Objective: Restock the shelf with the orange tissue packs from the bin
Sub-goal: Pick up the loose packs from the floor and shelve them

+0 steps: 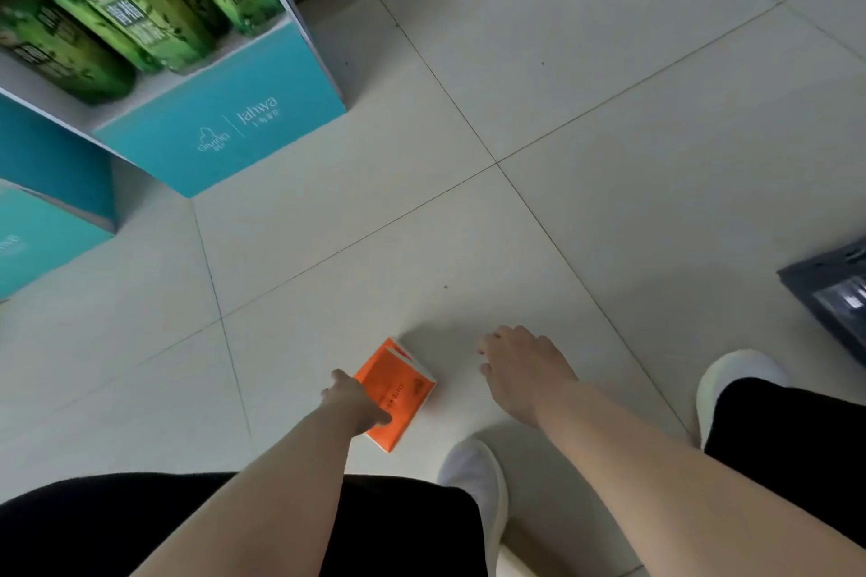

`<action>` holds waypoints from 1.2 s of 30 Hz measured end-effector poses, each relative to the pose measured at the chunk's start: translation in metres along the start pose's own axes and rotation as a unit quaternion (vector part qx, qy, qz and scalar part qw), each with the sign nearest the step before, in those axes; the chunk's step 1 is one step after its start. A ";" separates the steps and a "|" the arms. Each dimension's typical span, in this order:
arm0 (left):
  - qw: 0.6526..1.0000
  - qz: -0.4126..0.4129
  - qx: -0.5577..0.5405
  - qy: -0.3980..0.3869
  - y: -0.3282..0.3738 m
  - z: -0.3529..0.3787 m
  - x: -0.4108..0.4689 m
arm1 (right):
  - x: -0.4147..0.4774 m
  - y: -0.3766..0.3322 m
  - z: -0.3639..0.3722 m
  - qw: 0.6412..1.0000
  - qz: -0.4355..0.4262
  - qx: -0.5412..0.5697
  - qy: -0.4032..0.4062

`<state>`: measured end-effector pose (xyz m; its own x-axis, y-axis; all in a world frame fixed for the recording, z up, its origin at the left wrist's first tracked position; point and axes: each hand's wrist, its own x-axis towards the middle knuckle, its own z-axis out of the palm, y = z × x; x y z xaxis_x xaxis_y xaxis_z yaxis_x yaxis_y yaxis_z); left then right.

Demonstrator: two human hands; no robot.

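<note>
The left hand (354, 398) grips one orange tissue pack (404, 387) near the tiled floor (586, 155). The right hand (520, 370) hangs just beside the pack, fingers loosely spread, holding nothing.

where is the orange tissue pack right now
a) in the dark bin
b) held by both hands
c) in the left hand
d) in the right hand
c: the left hand grips the orange tissue pack above the tiled floor, while the right hand is spread open beside it and holds nothing.
</note>
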<state>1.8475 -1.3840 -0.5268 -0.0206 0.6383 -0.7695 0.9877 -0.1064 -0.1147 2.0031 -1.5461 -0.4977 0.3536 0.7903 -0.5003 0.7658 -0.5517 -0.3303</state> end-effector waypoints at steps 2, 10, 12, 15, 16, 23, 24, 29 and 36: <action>0.995 -0.018 -0.083 -0.042 -0.001 0.004 0.009 | 0.002 0.003 0.009 1.000 -0.002 0.013 -0.013; 0.987 0.083 -0.135 -0.030 0.058 0.038 0.012 | 0.020 0.035 0.018 0.998 0.050 0.006 -0.028; 0.984 0.139 -0.108 -0.029 0.086 0.047 0.003 | 0.022 0.041 0.020 0.998 0.063 -0.007 -0.020; 0.979 0.195 -0.049 -0.030 0.114 0.055 -0.006 | 0.025 0.049 0.022 0.997 0.074 -0.009 0.015; 0.977 0.209 -0.034 -0.037 0.119 0.058 -0.009 | 0.025 0.054 0.024 0.996 0.080 -0.012 0.025; 0.972 0.229 -0.060 -0.009 0.123 0.058 -0.010 | 0.029 0.089 0.034 0.990 0.105 -0.090 -0.005; 0.972 0.229 -0.056 -0.005 0.122 0.057 -0.010 | 0.029 0.089 0.037 0.989 0.105 -0.101 -0.016; 0.967 0.244 -0.054 0.043 0.121 0.048 -0.001 | 0.024 0.080 0.049 0.987 0.125 -0.099 0.025; 0.962 0.264 0.053 0.049 0.144 0.057 0.008 | -0.016 0.111 0.064 0.973 0.230 -0.006 0.031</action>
<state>1.9809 -1.4376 -0.5855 0.4995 0.5415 -0.6762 0.8347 -0.5097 0.2084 2.0478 -1.6365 -0.5779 0.6921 0.4751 -0.5434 0.5251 -0.8479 -0.0726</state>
